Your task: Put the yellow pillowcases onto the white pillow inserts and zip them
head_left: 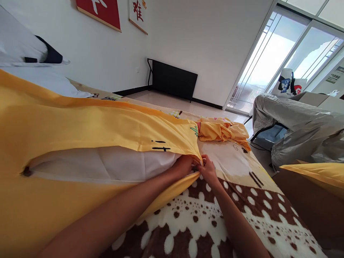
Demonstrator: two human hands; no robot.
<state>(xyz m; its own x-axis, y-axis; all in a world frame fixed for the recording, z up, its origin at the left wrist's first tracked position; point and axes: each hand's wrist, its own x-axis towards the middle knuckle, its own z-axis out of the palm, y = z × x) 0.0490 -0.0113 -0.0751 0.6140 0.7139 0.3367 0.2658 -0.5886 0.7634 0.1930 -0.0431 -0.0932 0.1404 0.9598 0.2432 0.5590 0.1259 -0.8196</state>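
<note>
A yellow duvet cover (88, 125) lies spread over the bed, its long side opening gaping. Inside the gap shows a white duvet (115, 163). My left hand (185, 165) reaches into the right end of this opening, its fingers closed at the cover's corner and partly hidden by the fabric. Pinching the cover's edge at that same corner is my right hand (207, 169), its fingertips nearly touching the left ones. A small white bit shows between the fingers, too small to name.
Beneath lies a brown and cream patterned blanket (199, 215). Bunched yellow fabric (223, 132) rests beyond my hands. To the right are a cardboard box (303, 197) with yellow cloth on it and furniture under a grey plastic sheet (298, 114). A black folded panel (173, 79) leans by the wall.
</note>
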